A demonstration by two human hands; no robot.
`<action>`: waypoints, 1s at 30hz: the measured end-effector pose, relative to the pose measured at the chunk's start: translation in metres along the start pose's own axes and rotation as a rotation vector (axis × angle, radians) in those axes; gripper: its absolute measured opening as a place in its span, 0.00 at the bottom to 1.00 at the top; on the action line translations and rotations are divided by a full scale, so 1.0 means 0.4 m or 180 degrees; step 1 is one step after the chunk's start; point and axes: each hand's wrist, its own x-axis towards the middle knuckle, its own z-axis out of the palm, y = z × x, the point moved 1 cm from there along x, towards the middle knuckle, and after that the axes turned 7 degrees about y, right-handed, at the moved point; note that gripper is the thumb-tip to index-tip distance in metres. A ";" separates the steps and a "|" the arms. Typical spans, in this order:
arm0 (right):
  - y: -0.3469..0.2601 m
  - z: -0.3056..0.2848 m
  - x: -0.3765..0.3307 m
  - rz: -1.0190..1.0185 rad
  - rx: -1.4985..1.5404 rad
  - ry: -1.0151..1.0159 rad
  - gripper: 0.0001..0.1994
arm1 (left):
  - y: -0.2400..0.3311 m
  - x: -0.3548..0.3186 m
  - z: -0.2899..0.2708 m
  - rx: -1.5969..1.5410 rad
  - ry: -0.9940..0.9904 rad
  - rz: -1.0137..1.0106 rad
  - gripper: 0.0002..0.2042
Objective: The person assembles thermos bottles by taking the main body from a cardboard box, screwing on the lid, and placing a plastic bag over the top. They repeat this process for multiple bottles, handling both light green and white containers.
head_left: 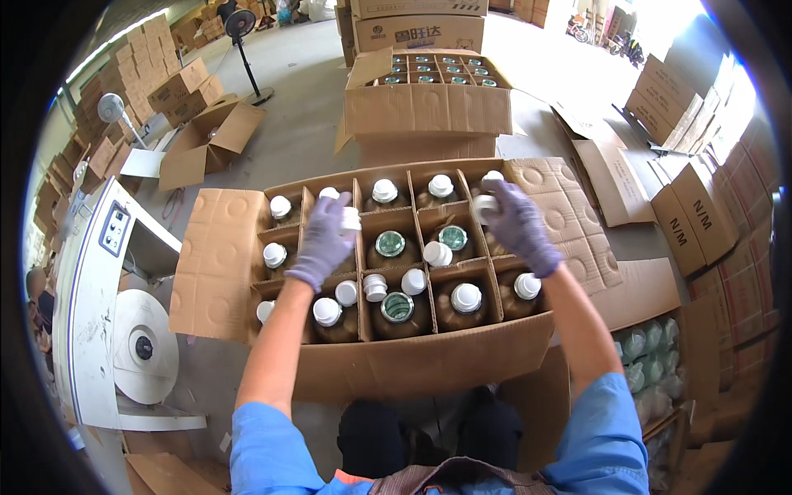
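An open cardboard box with card dividers stands in front of me, filled with brown bottles. Most bottles carry white caps; three show bare green-sealed mouths. A few loose white caps lie on the dividers. My left hand, in a purple glove, grips a white cap over a bottle in the box's middle-left. My right hand, also gloved, holds a white cap above a bottle at the far right of the back row.
A second open box of sealed bottles stands beyond the first on stacked cartons. A white machine with a tape reel is at my left. Flattened and stacked cartons lie at the right, empty boxes and a standing fan at the far left.
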 end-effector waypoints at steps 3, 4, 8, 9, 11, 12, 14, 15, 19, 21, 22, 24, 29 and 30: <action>0.141 -0.063 -0.054 -0.0073 -0.1626 -0.0855 0.14 | -0.081 -0.023 -0.060 -0.0138 -0.0239 -0.0285 0.24; 0.166 -0.054 -0.079 -0.0116 -0.1442 -0.0766 0.15 | -0.104 -0.041 -0.059 0.0124 -0.0198 0.0044 0.24; 0.144 -0.004 -0.085 0.0009 -0.1984 -0.1119 0.23 | -0.116 -0.069 -0.065 -0.0188 -0.0816 -0.0904 0.25; 0.129 -0.003 -0.067 0.0137 -0.2242 -0.1322 0.24 | -0.111 -0.069 -0.072 -0.0102 -0.0703 -0.0909 0.25; 0.125 0.003 -0.038 0.0304 -0.2262 -0.1604 0.27 | -0.099 -0.053 -0.079 -0.0025 -0.0901 -0.0861 0.27; 0.122 0.005 -0.026 0.0381 -0.2242 -0.1677 0.27 | -0.103 -0.051 -0.078 0.0075 -0.0820 -0.0491 0.32; 0.126 0.013 -0.028 0.0472 -0.2243 -0.1716 0.29 | -0.110 -0.048 -0.064 0.0445 -0.0993 -0.0583 0.35; 0.124 0.016 -0.029 0.0482 -0.2323 -0.1808 0.29 | -0.100 -0.036 -0.058 0.0619 -0.1081 -0.0616 0.37; 0.112 0.035 -0.031 0.0462 -0.2474 -0.1975 0.30 | -0.110 -0.030 -0.005 0.1340 -0.1618 -0.0409 0.42; 0.124 0.044 -0.049 0.0339 -0.2533 -0.1846 0.31 | -0.121 -0.048 0.018 0.1008 -0.1537 -0.0689 0.43; 0.135 0.047 -0.058 0.0216 -0.2389 -0.1697 0.31 | -0.144 -0.070 0.040 0.1283 -0.1347 -0.0488 0.42; 0.152 0.019 -0.062 0.0256 -0.2390 -0.1490 0.28 | -0.052 -0.043 0.046 0.1820 -0.1662 -0.0121 0.37; -0.108 0.036 -0.032 -0.0578 -0.1236 -0.0806 0.19 | -0.052 -0.046 0.032 0.2067 -0.1813 -0.0524 0.31; -0.098 0.066 -0.053 -0.0830 -0.0596 -0.0462 0.19 | -0.042 -0.035 0.050 0.2077 -0.1825 -0.0560 0.29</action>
